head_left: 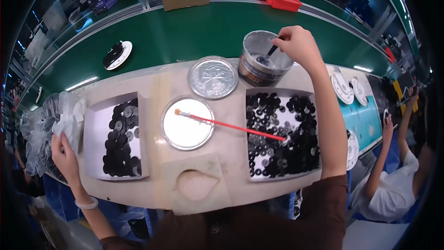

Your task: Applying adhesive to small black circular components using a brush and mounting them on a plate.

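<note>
My right hand is closed on the handle of a black tool. Its lower end dips inside an open can with grey residue on its walls; what kind of tip it has is hard to make out. At the left, my left hand pinches a crumpled white sheet, beside a heap of clear plastic bags. A round metal lid lies just left of the can. In front of it, a thin red-handled brush rests across a shallow round tin and reaches over the right-hand box.
Small black and grey round parts fill a white box at right; larger discs lie in another box at left. A board with a cutout is nearest me. A green conveyor runs behind, carrying a white-and-black part. Another person works at right.
</note>
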A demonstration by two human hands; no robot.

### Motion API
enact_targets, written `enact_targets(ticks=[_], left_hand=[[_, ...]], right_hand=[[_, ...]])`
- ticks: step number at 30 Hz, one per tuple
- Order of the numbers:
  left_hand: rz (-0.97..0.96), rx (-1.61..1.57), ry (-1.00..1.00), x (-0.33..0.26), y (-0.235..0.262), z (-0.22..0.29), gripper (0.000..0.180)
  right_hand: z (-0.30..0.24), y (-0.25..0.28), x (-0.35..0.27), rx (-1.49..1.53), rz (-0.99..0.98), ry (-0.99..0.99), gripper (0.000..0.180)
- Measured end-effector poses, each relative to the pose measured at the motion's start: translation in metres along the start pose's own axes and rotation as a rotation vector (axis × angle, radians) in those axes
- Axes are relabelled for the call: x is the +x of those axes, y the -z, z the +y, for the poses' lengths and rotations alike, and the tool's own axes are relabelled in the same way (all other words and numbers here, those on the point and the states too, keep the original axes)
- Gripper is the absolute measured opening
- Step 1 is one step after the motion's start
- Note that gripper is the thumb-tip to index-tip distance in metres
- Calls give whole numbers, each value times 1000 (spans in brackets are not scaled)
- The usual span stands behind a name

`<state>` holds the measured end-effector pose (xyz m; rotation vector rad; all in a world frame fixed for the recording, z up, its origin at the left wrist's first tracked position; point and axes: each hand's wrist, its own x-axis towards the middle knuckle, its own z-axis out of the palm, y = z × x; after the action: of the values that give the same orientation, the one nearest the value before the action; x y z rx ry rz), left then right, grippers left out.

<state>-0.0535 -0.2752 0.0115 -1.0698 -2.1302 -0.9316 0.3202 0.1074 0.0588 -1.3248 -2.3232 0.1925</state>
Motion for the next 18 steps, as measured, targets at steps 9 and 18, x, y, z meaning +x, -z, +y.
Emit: enact_targets(ticks=[9, 18], left_hand=[[-515, -665, -126, 72, -160, 220, 23], [-827, -1070, 143, 46, -265, 289, 28]], right_hand=[[29, 18, -13, -111, -41, 98, 13], [30, 19, -16, -246, -195, 97, 11]])
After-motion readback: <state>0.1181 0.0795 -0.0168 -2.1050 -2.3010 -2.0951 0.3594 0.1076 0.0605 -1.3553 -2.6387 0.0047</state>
